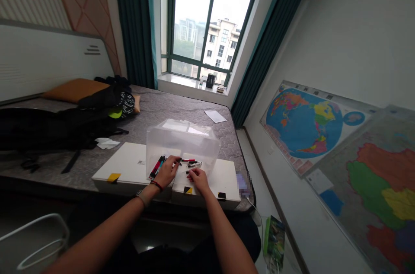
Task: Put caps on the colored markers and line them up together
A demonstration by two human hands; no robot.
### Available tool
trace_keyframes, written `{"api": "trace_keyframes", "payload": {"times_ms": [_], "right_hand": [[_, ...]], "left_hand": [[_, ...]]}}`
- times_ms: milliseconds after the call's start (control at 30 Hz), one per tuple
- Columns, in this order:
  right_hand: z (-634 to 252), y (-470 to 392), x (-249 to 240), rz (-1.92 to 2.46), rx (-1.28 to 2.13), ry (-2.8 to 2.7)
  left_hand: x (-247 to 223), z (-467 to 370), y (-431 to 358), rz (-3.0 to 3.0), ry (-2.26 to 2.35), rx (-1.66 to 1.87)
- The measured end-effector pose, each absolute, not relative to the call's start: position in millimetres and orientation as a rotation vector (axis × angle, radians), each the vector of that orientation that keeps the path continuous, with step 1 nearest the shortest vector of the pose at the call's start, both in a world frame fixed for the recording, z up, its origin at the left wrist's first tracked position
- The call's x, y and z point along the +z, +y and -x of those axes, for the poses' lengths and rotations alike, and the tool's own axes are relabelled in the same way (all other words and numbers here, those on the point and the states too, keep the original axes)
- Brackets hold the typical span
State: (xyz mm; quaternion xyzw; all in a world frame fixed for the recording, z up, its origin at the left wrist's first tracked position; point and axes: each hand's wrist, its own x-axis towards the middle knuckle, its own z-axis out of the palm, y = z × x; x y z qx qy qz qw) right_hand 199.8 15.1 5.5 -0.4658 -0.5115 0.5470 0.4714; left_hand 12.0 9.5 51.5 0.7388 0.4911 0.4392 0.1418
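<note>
My left hand (167, 171) is at the mouth of a clear plastic box (155, 140), its fingers curled beside a bundle of dark, red and teal pens (157, 167). A small dark tip shows near its thumb and forefinger, too small to name. To the right, my right hand (198, 179) has thumb and forefinger pinched together, with a short dark end sticking out at the fingertips. Just beyond the hands lie several loose pens, among them a red pen (188, 160) and a white pen (194, 164). The fingers hide part of the pens.
Two white boxes, a left one (128, 157) and a right one (225, 174), support the clear box on a grey mattress (168, 103). A crumpled tissue (107, 143), black bag (48, 129) and orange pillow (76, 89) lie left. White paper (215, 116) lies behind; a green box (274, 239) stands at right.
</note>
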Motion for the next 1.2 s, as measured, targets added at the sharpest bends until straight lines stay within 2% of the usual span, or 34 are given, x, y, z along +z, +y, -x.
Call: {"api": "trace_keyframes", "payload": {"times_ms": [100,233,433,533,967,1200], "right_hand": [[-199.9,14.0,7.4,1.139,1.332,-1.262],[-199.6,13.2,8.9,1.138,1.333,-1.255],[-199.5,15.9,3.0,1.146,1.344,-1.24],[-199.8,17.0,0.6,1.145,1.343,-1.241],[-200.4,16.2,0.5,1.119,1.359,-1.262],[-198.5,15.9,2.3,1.165,1.299,-1.308]], "left_hand": [[56.5,-13.3,-10.3,-2.014,1.346,1.402],[63.1,-13.5,-22.5,-2.045,1.257,1.409],[56.5,-13.4,-18.3,-1.761,1.622,1.455],[47.8,-12.7,-18.7,-1.636,1.613,1.4],[18.5,-24.0,16.0,-2.145,1.471,1.117],[1.4,-34.6,30.4,-2.138,1.35,1.047]]}}
